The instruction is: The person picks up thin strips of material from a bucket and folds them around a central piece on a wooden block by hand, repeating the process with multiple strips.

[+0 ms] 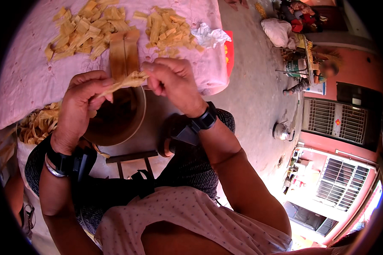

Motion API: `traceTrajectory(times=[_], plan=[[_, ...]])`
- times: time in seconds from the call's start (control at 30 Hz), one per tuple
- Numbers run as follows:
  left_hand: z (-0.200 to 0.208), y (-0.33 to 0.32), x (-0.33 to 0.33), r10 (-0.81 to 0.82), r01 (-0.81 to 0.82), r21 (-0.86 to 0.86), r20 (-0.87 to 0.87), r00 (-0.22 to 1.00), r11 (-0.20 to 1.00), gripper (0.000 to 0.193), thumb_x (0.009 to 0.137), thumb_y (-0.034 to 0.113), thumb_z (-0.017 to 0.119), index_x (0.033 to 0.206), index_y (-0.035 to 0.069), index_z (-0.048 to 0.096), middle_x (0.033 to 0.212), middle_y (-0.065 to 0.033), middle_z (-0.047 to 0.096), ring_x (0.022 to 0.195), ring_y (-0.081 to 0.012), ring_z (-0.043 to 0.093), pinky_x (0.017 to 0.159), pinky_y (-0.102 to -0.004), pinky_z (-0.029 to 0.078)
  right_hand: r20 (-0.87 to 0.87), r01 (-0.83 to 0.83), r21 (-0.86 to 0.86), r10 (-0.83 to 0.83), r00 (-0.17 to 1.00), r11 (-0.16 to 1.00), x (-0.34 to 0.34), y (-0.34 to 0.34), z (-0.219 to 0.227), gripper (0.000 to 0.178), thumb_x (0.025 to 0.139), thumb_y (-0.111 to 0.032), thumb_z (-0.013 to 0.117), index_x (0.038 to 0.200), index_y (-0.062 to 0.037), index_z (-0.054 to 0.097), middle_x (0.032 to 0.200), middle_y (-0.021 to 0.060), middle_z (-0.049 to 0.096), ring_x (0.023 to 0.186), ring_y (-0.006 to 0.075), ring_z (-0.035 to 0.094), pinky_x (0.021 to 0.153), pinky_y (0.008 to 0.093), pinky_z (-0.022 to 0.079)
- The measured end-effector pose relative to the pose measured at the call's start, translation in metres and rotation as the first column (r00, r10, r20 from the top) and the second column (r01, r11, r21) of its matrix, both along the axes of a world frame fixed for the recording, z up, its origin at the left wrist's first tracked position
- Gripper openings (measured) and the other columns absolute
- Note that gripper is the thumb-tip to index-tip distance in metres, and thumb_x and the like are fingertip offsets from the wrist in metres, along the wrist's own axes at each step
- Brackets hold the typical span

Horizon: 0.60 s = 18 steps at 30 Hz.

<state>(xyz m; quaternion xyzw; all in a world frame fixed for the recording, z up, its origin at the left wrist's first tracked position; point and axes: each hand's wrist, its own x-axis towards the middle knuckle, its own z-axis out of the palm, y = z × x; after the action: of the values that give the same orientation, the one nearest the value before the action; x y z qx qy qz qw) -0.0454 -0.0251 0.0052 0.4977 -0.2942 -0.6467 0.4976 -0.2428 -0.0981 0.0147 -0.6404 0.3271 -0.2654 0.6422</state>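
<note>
Between my two hands stretches a pale yellow, twisted fibrous strip (130,80); its exact kind I cannot tell. My left hand (86,91) pinches its lower left end, and my right hand (174,78) pinches the upper right end. Just beyond the strip, a flat brown board (124,51) with a line down its middle lies on the pink tablecloth (25,80). Below the hands stands a round basin (134,129), its dark inside partly hidden by my left hand. On the cloth lie a large heap of flat yellow pieces (85,32) and a smaller heap (168,29).
A crumpled white plastic bag (210,36) lies at the table's right edge. More yellow strips (38,125) fill a sack at the left. Under the basin is a dark low frame (132,157). Grey floor (259,106) extends right toward a metal kettle (281,131) and barred windows.
</note>
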Motion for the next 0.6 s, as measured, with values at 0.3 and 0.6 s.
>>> traceTrajectory(times=[0.3,0.6], plan=[[-0.002,-0.001,0.011,0.024,-0.017,0.029,-0.282,0.959,0.999,0.013,0.077,0.013,0.055,0.069,0.006,0.049,0.052,0.0061,0.036,0.042,-0.0021,0.025,0.04,-0.0195,0.015,0.177,-0.064,-0.061,0.073,0.982,0.996,0.007,-0.003,-0.004,0.014,0.084,-0.012,0.061,0.086,-0.0006,0.054,0.071,0.003,0.056,0.063,0.0075,0.054,0.058,0.0199,0.045],[-0.002,0.001,-0.016,-0.01,0.073,-0.243,0.253,0.967,0.967,0.016,0.087,0.018,0.052,0.084,0.002,0.056,0.068,0.0006,0.05,0.065,-0.0057,0.044,0.061,-0.0189,0.036,0.176,-0.161,0.06,0.149,0.973,0.985,0.016,-0.005,-0.018,0.019,0.081,-0.001,0.062,0.096,0.0016,0.052,0.082,0.0075,0.06,0.067,0.0099,0.059,0.056,0.0208,0.05]])
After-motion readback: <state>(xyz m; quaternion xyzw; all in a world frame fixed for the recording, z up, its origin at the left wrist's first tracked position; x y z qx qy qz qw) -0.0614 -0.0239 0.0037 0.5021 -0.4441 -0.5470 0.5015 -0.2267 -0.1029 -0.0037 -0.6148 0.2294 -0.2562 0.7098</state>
